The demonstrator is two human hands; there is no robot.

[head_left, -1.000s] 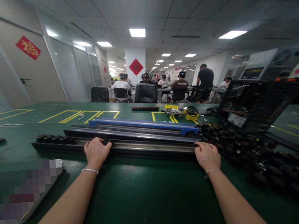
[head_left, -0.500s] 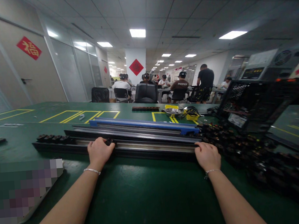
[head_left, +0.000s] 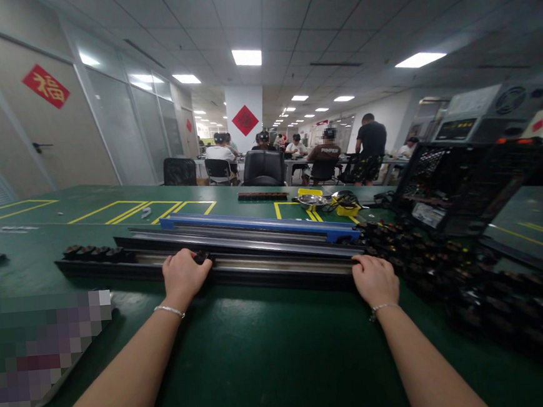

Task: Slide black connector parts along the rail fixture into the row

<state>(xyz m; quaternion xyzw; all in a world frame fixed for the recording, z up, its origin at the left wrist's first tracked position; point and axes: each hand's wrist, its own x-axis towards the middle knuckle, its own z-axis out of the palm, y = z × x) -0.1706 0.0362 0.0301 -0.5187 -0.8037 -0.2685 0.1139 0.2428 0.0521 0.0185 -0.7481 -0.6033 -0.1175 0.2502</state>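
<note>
Hands (head_left: 186,277) on rail (head_left: 277,269) (shirt (head_left: 324,154): "PUMPKIN")

Before me, a long black trough (head_left: 282,279) lies crosswise, shiny inside; small black blocks (head_left: 87,253) line its left end, and my left hand (head_left: 187,268) holds another black piece (head_left: 203,257) in it.

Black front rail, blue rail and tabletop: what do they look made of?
Black front rail: perhaps coated metal or plastic outside; its channel shines silvery, like bare metal. Blue rail: maybe painted metal or plastic, judging by its even colour and sheen. Tabletop: possibly smooth green plastic or rubber, showing blurred reflections.
</note>
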